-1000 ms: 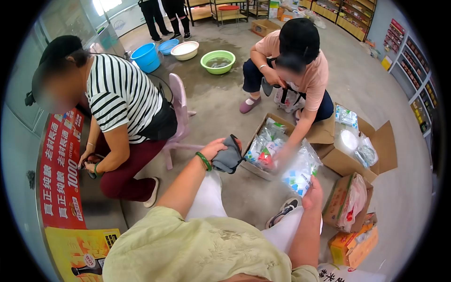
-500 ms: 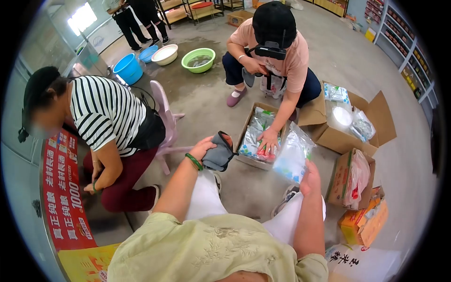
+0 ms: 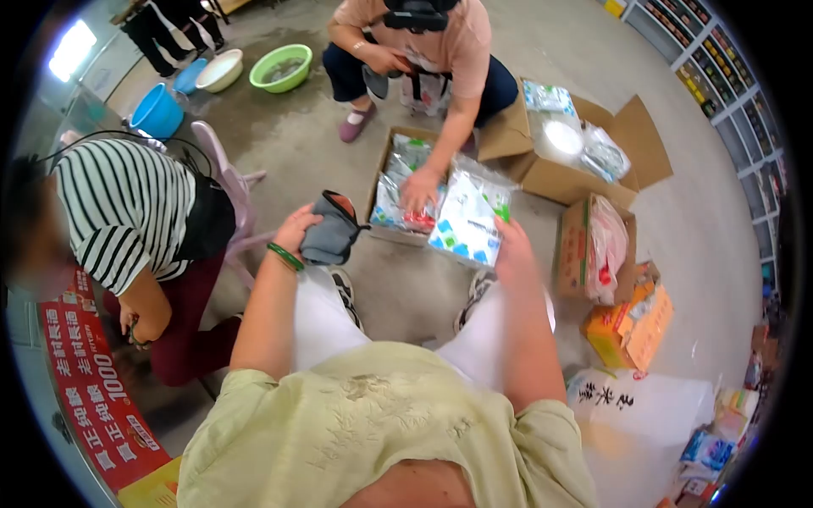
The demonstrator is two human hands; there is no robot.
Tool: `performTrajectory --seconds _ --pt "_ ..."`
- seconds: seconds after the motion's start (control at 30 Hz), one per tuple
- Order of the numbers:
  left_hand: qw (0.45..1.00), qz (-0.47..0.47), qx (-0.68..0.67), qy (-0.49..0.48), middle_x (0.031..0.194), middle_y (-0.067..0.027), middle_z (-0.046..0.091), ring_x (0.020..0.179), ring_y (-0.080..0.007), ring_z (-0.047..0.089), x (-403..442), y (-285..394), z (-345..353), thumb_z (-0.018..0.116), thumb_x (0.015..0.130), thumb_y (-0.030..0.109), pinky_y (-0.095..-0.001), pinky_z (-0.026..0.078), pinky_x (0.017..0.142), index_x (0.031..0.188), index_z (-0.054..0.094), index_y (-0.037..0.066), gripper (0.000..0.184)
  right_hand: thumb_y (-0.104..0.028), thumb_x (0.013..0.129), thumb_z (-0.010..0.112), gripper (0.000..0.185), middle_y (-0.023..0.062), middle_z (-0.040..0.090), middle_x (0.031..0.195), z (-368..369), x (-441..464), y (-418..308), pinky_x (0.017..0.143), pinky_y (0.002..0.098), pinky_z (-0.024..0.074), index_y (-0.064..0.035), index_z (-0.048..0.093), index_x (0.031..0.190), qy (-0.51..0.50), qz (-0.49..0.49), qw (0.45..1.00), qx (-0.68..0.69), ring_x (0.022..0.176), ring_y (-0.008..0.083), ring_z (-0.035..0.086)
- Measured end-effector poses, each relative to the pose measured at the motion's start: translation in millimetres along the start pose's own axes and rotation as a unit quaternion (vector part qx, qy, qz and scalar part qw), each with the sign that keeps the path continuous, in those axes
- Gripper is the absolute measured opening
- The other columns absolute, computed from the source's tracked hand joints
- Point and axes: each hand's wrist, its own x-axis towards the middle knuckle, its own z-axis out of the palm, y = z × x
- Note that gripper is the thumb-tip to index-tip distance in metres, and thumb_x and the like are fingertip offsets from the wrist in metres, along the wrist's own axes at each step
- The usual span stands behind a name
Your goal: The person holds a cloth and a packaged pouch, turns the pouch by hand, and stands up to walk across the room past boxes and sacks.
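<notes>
In the head view my left hand point(image 3: 296, 230), with a green bangle at the wrist, is closed on a grey cloth pouch point(image 3: 332, 235) that has an orange-red lining at its opening. My right hand point(image 3: 514, 247) grips the edge of a clear plastic packet point(image 3: 470, 218) with white, blue and green print. That packet hangs just right of an open carton point(image 3: 378, 182), which holds several similar packets point(image 3: 394, 190). Inside the carton, a co-worker's hand point(image 3: 422, 188) rests on a packet near some red print. The co-worker squats across from me in a pink shirt.
To the right stand a large open carton point(image 3: 529, 173) of packets, a smaller carton point(image 3: 574, 254) with a pink bag, and an orange box point(image 3: 631, 326). A person in stripes sits on a pink chair point(image 3: 222, 169) at left. Basins point(image 3: 279, 69) stand behind.
My view has tilted down and turned right, so the scene sits higher and farther left. The packet in my right hand has turned, and its printed face shows more clearly. Both hands keep their holds.
</notes>
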Motion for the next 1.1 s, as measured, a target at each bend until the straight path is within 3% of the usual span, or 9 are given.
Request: performTrajectory --seconds 0.23,0.3,0.5,0.7,0.83,1.03,1.1 --pt "1.000 0.007 0.013 0.027 0.103 -0.0139 0.061 0.089 -0.0241 0.063 -1.8 2.6 0.4 0.049 0.081 0.004 -0.0341 0.052 0.080 0.115 0.052 -0.003 0.034 -0.009 0.082 0.062 0.037 0.0108 0.058 0.108 4.3 -3.0 -2.1 0.084 0.0367 0.0485 0.0003 0.049 0.115 -0.037 -0.008 0.999 0.039 0.097 0.0221 0.058" --pt "1.000 -0.005 0.011 -0.027 0.106 -0.0138 0.061 0.092 -0.0234 0.062 -2.9 3.9 -2.2 0.049 0.082 0.005 -0.0330 0.051 0.082 0.116 0.051 -0.003 0.035 -0.008 0.083 0.060 0.035 0.0102 0.058 0.108 6.9 -2.8 -3.6 0.085 0.0369 0.0481 0.0003 0.049 0.115 -0.022 -0.001 0.999 0.040 0.097 0.0221 0.058" --pt "0.999 0.005 0.033 0.019 0.105 -0.0142 0.061 0.091 -0.0236 0.062 -5.0 5.0 3.8 0.048 0.083 0.006 -0.0336 0.051 0.082 0.118 0.049 -0.003 0.037 -0.007 0.084 0.058 0.033 0.0101 0.059 0.107 5.1 3.0 -0.1 0.086 0.0359 0.0477 0.0017 0.049 0.114 0.008 -0.005 1.000 0.024 0.097 0.0212 0.059" --pt "1.000 -0.003 0.025 -0.005 0.106 -0.0137 0.061 0.090 -0.0231 0.062 -4.1 5.5 6.3 0.047 0.082 0.006 -0.0332 0.051 0.081 0.118 0.049 -0.003 0.037 -0.008 0.084 0.058 0.030 0.0097 0.059 0.105 2.6 3.1 -0.7 0.085 0.0345 0.0481 0.0010 0.051 0.113 -0.013 0.006 0.999 0.031 0.095 0.0200 0.059" --pt "0.999 -0.007 0.030 0.016 0.105 -0.0154 0.061 0.091 -0.0255 0.062 -5.6 9.1 13.2 0.045 0.081 0.003 -0.0358 0.051 0.081 0.116 0.051 -0.004 0.036 -0.011 0.085 0.058 0.033 0.0098 0.060 0.107 5.0 2.1 -0.9 0.085 0.0347 0.0476 0.0014 0.051 0.114 -0.017 0.010 0.999 0.027 0.096 0.0203 0.059" --pt "0.999 -0.030 0.013 -0.039 0.105 -0.0144 0.061 0.092 -0.0251 0.062 0.2 5.0 2.2 0.048 0.077 0.008 -0.0374 0.051 0.081 0.115 0.053 0.001 0.039 -0.021 0.087 0.057 0.034 0.0111 0.062 0.106 -1.7 7.6 4.0 0.086 0.0360 0.0466 0.0015 0.054 0.112 0.019 0.054 0.998 0.027 0.096 0.0214 0.060" --pt "0.999 -0.033 0.034 -0.021 0.104 -0.0152 0.062 0.089 -0.0262 0.063 -3.6 6.0 6.1 0.048 0.079 0.009 -0.0368 0.052 0.080 0.115 0.052 0.000 0.037 -0.017 0.088 0.055 0.032 0.0113 0.060 0.110 2.9 3.3 0.3 0.088 0.0371 0.0463 0.0007 0.051 0.114 0.005 0.027 0.999 0.021 0.099 0.0220 0.059"
